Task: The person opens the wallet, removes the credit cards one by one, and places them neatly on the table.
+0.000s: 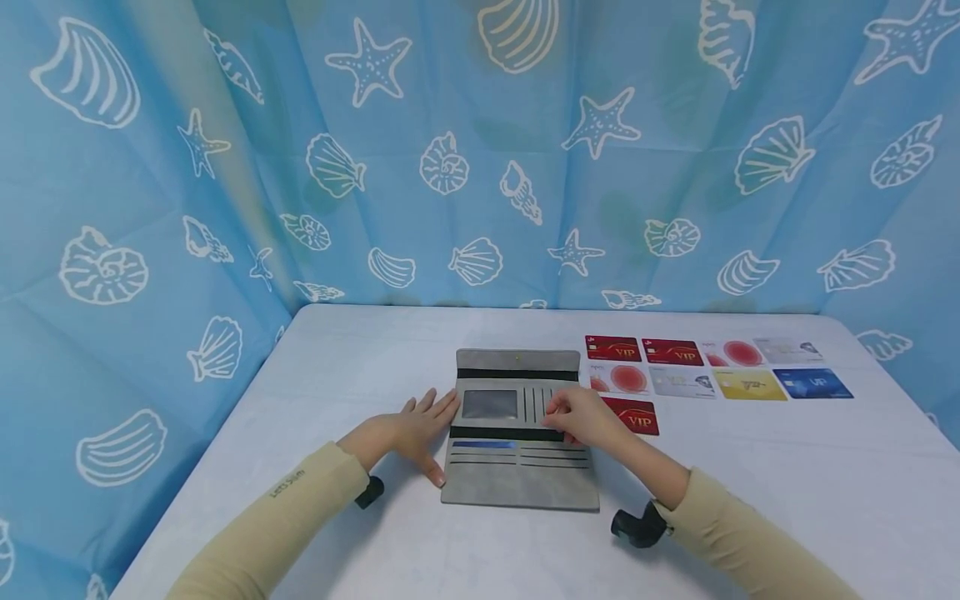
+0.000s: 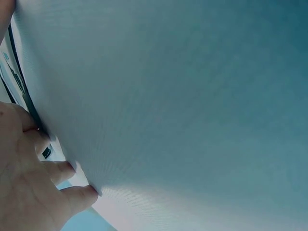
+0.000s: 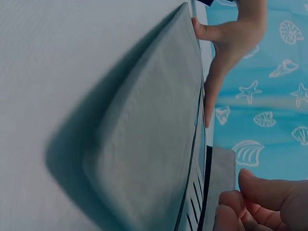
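A grey wallet (image 1: pixel 517 492) lies unfolded on the white table, with a dark clear-window pocket (image 1: pixel 490 404), several card slots and a blue card (image 1: pixel 483 445) showing in a lower left slot. My left hand (image 1: pixel 422 433) rests flat at its left edge, fingers spread and thumb near the lower corner. Over the slots on the right side is my right hand (image 1: pixel 588 417), its fingers curled and the thumb against the index finger. In the right wrist view nothing shows between the right fingertips (image 3: pixel 231 198). The palm hides part of the slots.
Right of the wallet lie several cards in rows: red VIP cards (image 1: pixel 672 352), white ones with red circles (image 1: pixel 733 353), silver ones (image 1: pixel 681 382), a gold card (image 1: pixel 750 385) and a blue card (image 1: pixel 813 383). A blue seashell curtain (image 1: pixel 450 108) hangs behind the table.
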Available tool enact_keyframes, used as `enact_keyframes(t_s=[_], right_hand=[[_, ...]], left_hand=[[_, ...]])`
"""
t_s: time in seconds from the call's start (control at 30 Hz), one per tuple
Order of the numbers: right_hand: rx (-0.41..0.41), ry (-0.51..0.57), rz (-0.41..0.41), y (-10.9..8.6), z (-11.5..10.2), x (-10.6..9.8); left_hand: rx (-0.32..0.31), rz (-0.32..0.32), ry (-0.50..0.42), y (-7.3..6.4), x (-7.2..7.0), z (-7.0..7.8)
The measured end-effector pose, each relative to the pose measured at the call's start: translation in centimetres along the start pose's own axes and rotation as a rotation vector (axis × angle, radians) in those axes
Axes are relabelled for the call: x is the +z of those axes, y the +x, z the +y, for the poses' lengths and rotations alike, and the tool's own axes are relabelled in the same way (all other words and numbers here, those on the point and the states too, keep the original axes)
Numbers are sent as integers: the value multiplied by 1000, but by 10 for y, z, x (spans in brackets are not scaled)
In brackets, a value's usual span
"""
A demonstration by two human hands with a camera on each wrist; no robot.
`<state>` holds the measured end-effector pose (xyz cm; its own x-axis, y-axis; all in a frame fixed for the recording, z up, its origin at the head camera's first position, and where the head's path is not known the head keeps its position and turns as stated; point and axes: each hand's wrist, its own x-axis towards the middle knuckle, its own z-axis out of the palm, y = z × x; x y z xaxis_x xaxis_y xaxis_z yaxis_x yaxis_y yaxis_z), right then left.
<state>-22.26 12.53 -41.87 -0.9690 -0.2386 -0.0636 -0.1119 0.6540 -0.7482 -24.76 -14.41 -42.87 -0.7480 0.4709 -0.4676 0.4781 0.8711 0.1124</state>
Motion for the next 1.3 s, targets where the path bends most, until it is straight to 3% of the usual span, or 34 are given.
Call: enact_keyframes(t_s=[0.27,0.77,1.3], right_hand=[[-70,-9,-70,2,-8,13],[1,-129,-107,8,-24,42],[-16,-187,-145,12,-24,45]], left_hand=[[-6,0,4,-1,-2,1],[12,5,-7,-2,-3,1],[9,8,-17,-1,-2,0]])
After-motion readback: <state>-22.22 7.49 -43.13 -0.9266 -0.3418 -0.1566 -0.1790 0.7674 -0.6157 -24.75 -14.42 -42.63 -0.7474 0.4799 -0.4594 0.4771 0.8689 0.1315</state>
